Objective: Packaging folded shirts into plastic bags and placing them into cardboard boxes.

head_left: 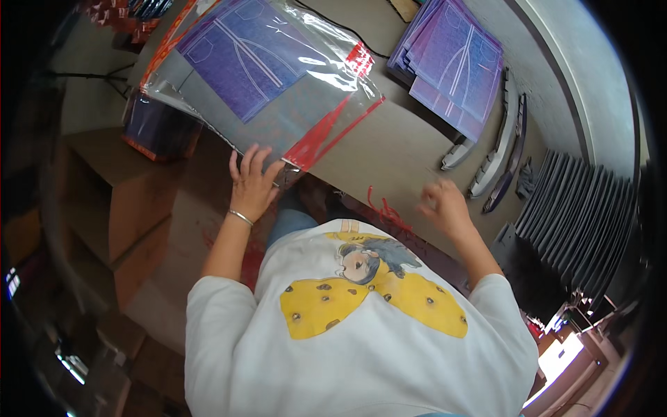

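Note:
My left hand (256, 182) rests at the near edge of a stack of clear plastic bags (333, 118), its fingers spread and touching the edge. The bags have red printed parts, and a blue-purple denim-print sheet (243, 59) shows through or on them. My right hand (448, 206) hovers over the near right part of the table, fingers curled in and slightly blurred. I see nothing in it. Left of it, a small tangle of red strips (389, 214) lies at the table edge.
Denim-print sheets (455, 62) are piled at the back right. Curved grey strips (497, 149) lie right of them. A row of dark flat pieces (580, 215) stands farther right. Cardboard boxes (142, 205) are at the left. A black cable (340, 24) crosses the far side.

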The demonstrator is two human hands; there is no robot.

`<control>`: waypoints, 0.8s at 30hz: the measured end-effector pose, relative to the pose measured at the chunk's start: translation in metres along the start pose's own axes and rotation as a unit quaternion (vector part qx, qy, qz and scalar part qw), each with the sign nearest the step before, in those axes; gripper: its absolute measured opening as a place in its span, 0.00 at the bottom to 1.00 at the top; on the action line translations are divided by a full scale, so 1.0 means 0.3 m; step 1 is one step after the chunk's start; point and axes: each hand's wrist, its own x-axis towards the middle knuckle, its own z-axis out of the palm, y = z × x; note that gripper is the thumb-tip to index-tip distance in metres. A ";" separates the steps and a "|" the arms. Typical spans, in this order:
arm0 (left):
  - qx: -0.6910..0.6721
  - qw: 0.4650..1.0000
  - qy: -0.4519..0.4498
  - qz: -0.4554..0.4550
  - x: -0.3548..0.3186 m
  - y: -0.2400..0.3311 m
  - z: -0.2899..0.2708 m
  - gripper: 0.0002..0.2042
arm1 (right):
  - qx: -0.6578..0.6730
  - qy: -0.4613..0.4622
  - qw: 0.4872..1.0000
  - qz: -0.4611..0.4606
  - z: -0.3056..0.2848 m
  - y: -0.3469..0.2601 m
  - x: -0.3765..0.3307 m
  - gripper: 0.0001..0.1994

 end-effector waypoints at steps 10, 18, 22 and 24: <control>-0.268 0.927 0.165 -0.204 -0.072 -0.054 0.059 0.08 | -0.087 0.366 0.876 -0.301 -0.067 -0.235 0.490 0.27; -0.350 0.898 0.130 -0.234 -0.101 -0.125 0.026 0.08 | -0.112 0.263 0.864 -0.414 -0.079 -0.234 0.638 0.20; -0.401 0.857 0.187 -0.264 -0.110 -0.156 0.063 0.07 | -0.102 0.269 0.861 -0.419 -0.084 -0.256 0.634 0.15; -0.420 0.839 0.199 -0.283 -0.104 -0.156 0.085 0.06 | -0.081 0.263 0.877 -0.394 -0.093 -0.275 0.671 0.15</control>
